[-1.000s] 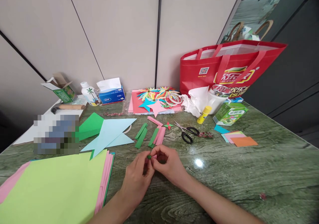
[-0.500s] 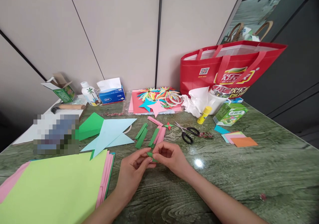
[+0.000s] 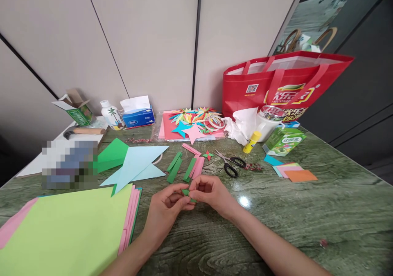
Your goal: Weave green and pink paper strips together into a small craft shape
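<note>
A small green paper piece (image 3: 185, 192) is held in the air between the two hands, at the fingertips, its full shape partly hidden by the fingers. The left hand (image 3: 166, 208) grips it between thumb and forefinger, the other fingers curled behind; the right hand (image 3: 213, 196) pinches its near-right end with thumb and forefinger. Just beyond the left hand's fingertips lie two green paper strips (image 3: 174, 173) on the surface (image 3: 307, 223), and just beyond the right hand's fingertips are pink strips (image 3: 199, 166) with another green strip (image 3: 188, 170) beside them. Past these sits a little red-and-green paper star (image 3: 208, 155), and beyond the right hand lie scissors (image 3: 226, 159) with black handles, blades spread apart. Farther off on that side stand a yellow glue stick (image 3: 252, 142), a white mug (image 3: 264, 125), a green box (image 3: 284, 141) and a red bag (image 3: 238, 98); well to the right of the right hand lie coloured paper pieces, an orange card (image 3: 302, 176) among them. To the left of the left hand are light blue folded paper (image 3: 132, 159) and a paper stack (image 3: 73, 227) topped with yellow-green. Directly ahead, well beyond both hands, are many-pointed paper flowers (image 3: 186, 116), with a blue tissue box (image 3: 139, 119) to their left.
</note>
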A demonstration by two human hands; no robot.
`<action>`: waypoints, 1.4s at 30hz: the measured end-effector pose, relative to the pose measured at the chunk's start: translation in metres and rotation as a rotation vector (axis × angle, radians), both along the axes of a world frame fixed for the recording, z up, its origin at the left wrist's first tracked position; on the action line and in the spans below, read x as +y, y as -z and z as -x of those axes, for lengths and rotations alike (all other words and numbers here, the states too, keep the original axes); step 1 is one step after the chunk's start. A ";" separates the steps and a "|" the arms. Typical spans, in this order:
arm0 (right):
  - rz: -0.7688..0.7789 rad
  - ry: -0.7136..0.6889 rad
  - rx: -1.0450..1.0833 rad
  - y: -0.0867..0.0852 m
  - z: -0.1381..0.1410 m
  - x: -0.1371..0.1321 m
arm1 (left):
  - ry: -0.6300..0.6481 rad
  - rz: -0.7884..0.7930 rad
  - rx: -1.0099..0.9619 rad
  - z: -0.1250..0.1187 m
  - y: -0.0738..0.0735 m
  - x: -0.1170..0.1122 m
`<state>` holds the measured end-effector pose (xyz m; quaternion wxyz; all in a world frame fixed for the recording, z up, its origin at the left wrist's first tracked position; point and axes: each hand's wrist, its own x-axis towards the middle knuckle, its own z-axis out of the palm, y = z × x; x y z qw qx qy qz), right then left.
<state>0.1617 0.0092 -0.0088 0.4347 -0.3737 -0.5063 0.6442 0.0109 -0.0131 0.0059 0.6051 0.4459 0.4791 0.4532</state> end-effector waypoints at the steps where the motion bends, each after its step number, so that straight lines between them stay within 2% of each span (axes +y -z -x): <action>1: 0.010 -0.002 0.009 0.000 0.000 0.000 | 0.004 -0.018 0.011 0.000 0.000 0.000; 9: -0.035 0.040 0.005 -0.002 0.007 -0.004 | 0.014 -0.178 0.159 0.001 0.001 0.000; 12: -0.063 0.046 0.001 -0.001 0.010 -0.007 | 0.002 -0.249 0.274 0.003 0.005 -0.001; 16: -0.172 0.031 -0.068 -0.002 0.009 -0.009 | -0.017 -0.391 0.469 0.005 0.008 -0.003; 21: -0.277 0.033 -0.108 -0.002 0.007 -0.009 | -0.011 -0.477 0.595 0.008 0.010 -0.003; 28: -0.282 0.057 -0.180 -0.001 0.007 -0.010 | 0.022 -0.683 0.719 0.009 0.012 -0.002; 32: -0.259 0.036 -0.173 -0.001 0.007 -0.010 | 0.036 -0.701 0.754 0.010 0.016 -0.002; 37: -0.233 0.037 -0.195 0.000 0.010 -0.011 | 0.068 -0.603 0.781 0.010 0.023 -0.004; 42: -0.217 0.072 -0.196 0.006 0.012 -0.011 | 0.090 -0.638 0.766 0.010 0.025 -0.005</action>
